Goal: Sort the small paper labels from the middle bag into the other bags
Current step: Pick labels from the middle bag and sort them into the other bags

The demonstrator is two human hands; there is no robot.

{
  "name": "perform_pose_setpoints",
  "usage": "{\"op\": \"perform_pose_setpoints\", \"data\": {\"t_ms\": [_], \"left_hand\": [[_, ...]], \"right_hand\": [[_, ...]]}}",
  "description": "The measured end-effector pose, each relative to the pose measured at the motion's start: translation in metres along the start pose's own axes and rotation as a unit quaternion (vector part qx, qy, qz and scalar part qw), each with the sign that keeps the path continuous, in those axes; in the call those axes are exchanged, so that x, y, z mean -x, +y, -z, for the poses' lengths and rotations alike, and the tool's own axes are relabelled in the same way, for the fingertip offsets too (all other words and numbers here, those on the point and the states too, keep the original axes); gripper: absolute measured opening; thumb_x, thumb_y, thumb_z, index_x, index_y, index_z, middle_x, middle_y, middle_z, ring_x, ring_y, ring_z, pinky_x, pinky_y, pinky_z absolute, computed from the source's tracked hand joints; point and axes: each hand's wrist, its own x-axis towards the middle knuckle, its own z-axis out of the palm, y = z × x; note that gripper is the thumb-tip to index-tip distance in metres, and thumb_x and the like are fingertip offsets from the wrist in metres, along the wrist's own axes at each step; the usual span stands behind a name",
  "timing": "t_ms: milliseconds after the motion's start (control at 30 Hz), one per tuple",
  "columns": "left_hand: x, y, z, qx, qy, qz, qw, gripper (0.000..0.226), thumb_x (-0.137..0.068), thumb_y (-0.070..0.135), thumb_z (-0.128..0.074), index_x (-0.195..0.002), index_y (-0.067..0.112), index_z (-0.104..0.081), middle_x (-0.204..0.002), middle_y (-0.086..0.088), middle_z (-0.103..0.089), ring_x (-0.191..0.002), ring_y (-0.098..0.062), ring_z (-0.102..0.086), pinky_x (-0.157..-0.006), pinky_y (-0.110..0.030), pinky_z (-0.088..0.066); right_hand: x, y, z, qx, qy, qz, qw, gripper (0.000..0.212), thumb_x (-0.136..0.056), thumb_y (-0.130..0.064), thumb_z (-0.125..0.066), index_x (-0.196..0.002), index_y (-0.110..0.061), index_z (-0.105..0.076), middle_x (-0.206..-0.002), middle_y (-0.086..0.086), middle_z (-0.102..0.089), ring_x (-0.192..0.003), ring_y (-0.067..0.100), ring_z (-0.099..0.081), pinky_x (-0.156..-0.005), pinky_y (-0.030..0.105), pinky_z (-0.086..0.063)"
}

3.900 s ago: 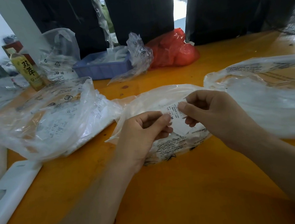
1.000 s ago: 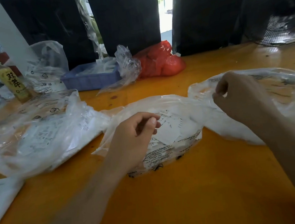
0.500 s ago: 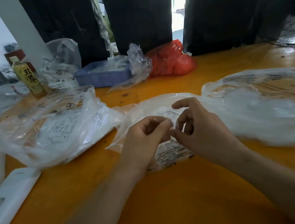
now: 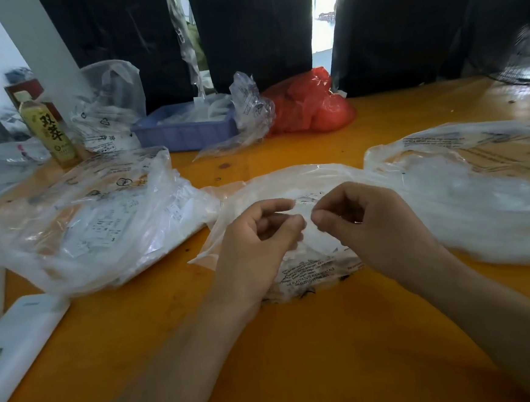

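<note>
Labels (image 4: 316, 244), small white paper slips, lie heaped inside the clear middle bag (image 4: 306, 178) at the centre of the frame, printed text showing through its lower edge. Both my hands sit over that bag: my left hand (image 4: 254, 243) has thumb and forefinger curled together, and my right hand (image 4: 373, 224) mirrors it, fingertips almost meeting those of the left. Between them is white paper at the top of the heap, and I seem to be pinching a slip, though blur keeps me from telling which hand truly has it or whether it is one label or several. To the left of the frame lies a larger clear left bag (image 4: 93, 214), crumpled, with white printed sheets and slips visible inside. To the right lies the right bag (image 4: 466, 191), also clear, holding a pale white mass I cannot make out. All three rest on the orange surface (image 4: 300, 340). Toward the upper middle, a blue tray (image 4: 185, 132) holds white plastic-wrapped bits, with a crumpled clear wrapper (image 4: 247, 116) beside it and a red bag (image 4: 310, 105) just right of that. In the upper left stands a bottle (image 4: 47, 130) of yellowish drink, upright, near another clear sack (image 4: 107, 105). At the lower left edge lies a white flat case (image 4: 18, 344).
</note>
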Motion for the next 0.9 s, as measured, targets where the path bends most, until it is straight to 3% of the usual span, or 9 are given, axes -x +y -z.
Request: {"op": "perform_pose_setpoints", "data": {"t_ms": [167, 300, 400, 467, 600, 633, 733, 800, 900], "left_hand": [[0.002, -0.001, 0.0, 0.008, -0.05, 0.013, 0.999, 0.01, -0.094, 0.029, -0.078, -0.098, 0.021, -0.081, -0.092, -0.001, -0.08, -0.089, -0.015, -0.078, -0.077, -0.023, -0.062], [0.0, -0.001, 0.002, 0.046, -0.048, 0.03, 0.997, 0.011, -0.094, 0.022, -0.077, -0.101, 0.013, -0.078, -0.096, -0.006, -0.081, -0.093, -0.02, -0.08, -0.08, -0.03, -0.064], [0.001, 0.003, 0.002, 0.099, -0.053, 0.065, 0.992, 0.017, -0.092, 0.027, -0.079, -0.106, 0.017, -0.077, -0.102, -0.004, -0.082, -0.094, -0.02, -0.08, -0.064, -0.025, -0.061], [0.0, 0.004, 0.002, 0.114, -0.037, 0.073, 0.99, 0.022, -0.088, 0.03, -0.08, -0.107, 0.018, -0.077, -0.103, -0.002, -0.082, -0.093, -0.018, -0.08, -0.054, -0.019, -0.055], [-0.004, 0.004, 0.003, 0.228, 0.029, 0.091, 0.969, 0.032, -0.074, 0.014, -0.083, -0.104, 0.008, -0.075, -0.098, -0.012, -0.082, -0.09, -0.022, -0.081, -0.063, -0.017, -0.059], [-0.005, 0.004, 0.003, 0.256, 0.043, 0.096, 0.961, 0.036, -0.071, 0.012, -0.083, -0.105, 0.005, -0.073, -0.098, -0.016, -0.081, -0.09, -0.025, -0.081, -0.066, -0.017, -0.06], [-0.006, 0.003, 0.003, 0.279, 0.053, 0.097, 0.954, 0.027, -0.082, 0.006, -0.081, -0.107, 0.005, -0.072, -0.096, -0.02, -0.08, -0.091, -0.031, -0.081, -0.071, -0.02, -0.062], [-0.007, 0.002, 0.003, 0.278, 0.057, 0.099, 0.954, 0.02, -0.083, 0.012, -0.08, -0.101, 0.007, -0.075, -0.095, -0.019, -0.08, -0.091, -0.033, -0.081, -0.071, -0.021, -0.062], [-0.007, 0.003, 0.003, 0.269, 0.061, 0.105, 0.956, 0.027, -0.076, 0.021, -0.081, -0.099, 0.007, -0.078, -0.097, -0.018, -0.081, -0.09, -0.032, -0.081, -0.07, -0.023, -0.063]], "right_hand": [[0.001, 0.0, 0.0, -0.07, 0.003, -0.021, 0.997, 0.011, -0.095, -0.034, -0.069, -0.086, -0.026, -0.068, -0.069, -0.015, -0.068, -0.057, 0.002, -0.061, -0.053, 0.011, -0.045], [0.001, -0.001, 0.003, -0.078, -0.002, -0.023, 0.997, 0.009, -0.093, -0.032, -0.07, -0.086, -0.027, -0.067, -0.072, -0.012, -0.068, -0.059, 0.01, -0.062, -0.055, 0.019, -0.051], [0.001, -0.004, 0.003, -0.035, -0.008, -0.009, 0.999, 0.011, -0.092, -0.037, -0.069, -0.085, -0.029, -0.067, -0.07, -0.011, -0.067, -0.061, 0.021, -0.06, -0.053, 0.029, -0.049], [-0.001, -0.004, 0.002, -0.009, -0.009, -0.006, 1.0, 0.012, -0.092, -0.043, -0.067, -0.084, -0.033, -0.067, -0.071, -0.02, -0.066, -0.059, 0.016, -0.059, -0.048, 0.024, -0.046], [-0.006, 0.006, 0.004, 0.152, 0.074, 0.04, 0.985, 0.007, -0.097, -0.037, -0.063, -0.093, -0.033, -0.067, -0.077, -0.024, -0.064, -0.066, -0.001, -0.058, -0.058, 0.009, -0.04], [-0.008, 0.009, 0.005, 0.218, 0.054, 0.046, 0.973, 0.007, -0.098, -0.036, -0.063, -0.102, -0.033, -0.068, -0.091, -0.022, -0.066, -0.068, -0.002, -0.056, -0.063, 0.011, -0.039], [-0.012, 0.019, 0.002, 0.354, -0.111, -0.021, 0.928, 0.041, -0.092, -0.054, -0.065, -0.129, -0.037, -0.06, -0.128, -0.01, -0.056, -0.095, 0.009, -0.059, -0.081, 0.028, -0.042], [-0.011, 0.022, -0.001, 0.378, -0.157, -0.049, 0.911, 0.054, -0.087, -0.062, -0.067, -0.135, -0.039, -0.057, -0.133, -0.009, -0.049, -0.109, 0.019, -0.058, -0.086, 0.033, -0.043], [-0.01, 0.024, -0.001, 0.377, -0.11, -0.006, 0.92, 0.035, -0.095, -0.052, -0.061, -0.125, -0.035, -0.066, -0.122, -0.008, -0.057, -0.101, 0.018, -0.061, -0.077, 0.03, -0.041]]}}
